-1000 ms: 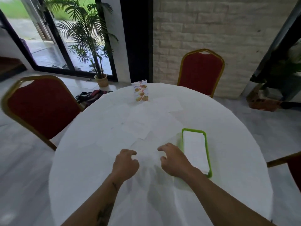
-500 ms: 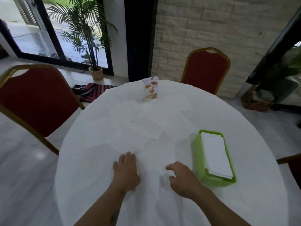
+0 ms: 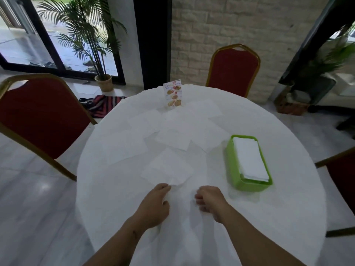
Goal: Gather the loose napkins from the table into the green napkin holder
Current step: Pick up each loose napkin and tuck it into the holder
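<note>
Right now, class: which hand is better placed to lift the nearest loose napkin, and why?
The left hand: its fingertips already touch the nearest napkin at its near corner. The right hand is curled beside it, off the napkin, nearer the green holder.

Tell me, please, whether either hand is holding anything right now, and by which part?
The left hand pinches the near corner of the closest loose napkin. The right hand is curled with nothing visible in its grip.
</note>
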The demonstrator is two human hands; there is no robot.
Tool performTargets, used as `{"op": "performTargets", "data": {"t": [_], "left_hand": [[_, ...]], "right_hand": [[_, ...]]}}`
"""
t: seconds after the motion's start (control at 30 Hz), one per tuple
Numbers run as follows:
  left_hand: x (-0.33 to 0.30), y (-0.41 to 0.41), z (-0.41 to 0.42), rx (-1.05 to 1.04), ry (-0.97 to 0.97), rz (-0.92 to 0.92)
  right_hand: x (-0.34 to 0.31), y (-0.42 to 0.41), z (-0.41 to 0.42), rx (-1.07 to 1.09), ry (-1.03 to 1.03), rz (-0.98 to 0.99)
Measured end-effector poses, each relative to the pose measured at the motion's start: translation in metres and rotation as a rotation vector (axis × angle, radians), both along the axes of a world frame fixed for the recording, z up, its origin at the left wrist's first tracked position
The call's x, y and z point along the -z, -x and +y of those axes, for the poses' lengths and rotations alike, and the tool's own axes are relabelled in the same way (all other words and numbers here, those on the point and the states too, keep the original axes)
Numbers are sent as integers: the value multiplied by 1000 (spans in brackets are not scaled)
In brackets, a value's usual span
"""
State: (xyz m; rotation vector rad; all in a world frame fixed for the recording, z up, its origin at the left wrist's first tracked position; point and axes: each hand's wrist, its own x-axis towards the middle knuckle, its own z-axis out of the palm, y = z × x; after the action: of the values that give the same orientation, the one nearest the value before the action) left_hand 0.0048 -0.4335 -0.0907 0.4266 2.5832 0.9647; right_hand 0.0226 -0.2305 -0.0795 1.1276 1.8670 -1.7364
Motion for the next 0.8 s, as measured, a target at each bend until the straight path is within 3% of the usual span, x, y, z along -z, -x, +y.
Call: {"op": "performTargets", "data": {"t": [0.2,0.33,0.57,0.7,0.8], "left_hand": [[-2,-33,-5,33,-155,-94],[-3,-46,-14,45,-162,-164],[-1,-49,-25,-44,-133,-104],[2,-50,-33,-153,-156,-44],[6,-50,-41,-246,-138,-16]], "right_hand": [[6,-12,-11,297,354,-13],[9,-20,-13,353,323,98],[-15,-31,-21,-83,-350,331],[-27,-38,-38,-373,-480,373],[-24,-46,-50,-629,-409,300]]}}
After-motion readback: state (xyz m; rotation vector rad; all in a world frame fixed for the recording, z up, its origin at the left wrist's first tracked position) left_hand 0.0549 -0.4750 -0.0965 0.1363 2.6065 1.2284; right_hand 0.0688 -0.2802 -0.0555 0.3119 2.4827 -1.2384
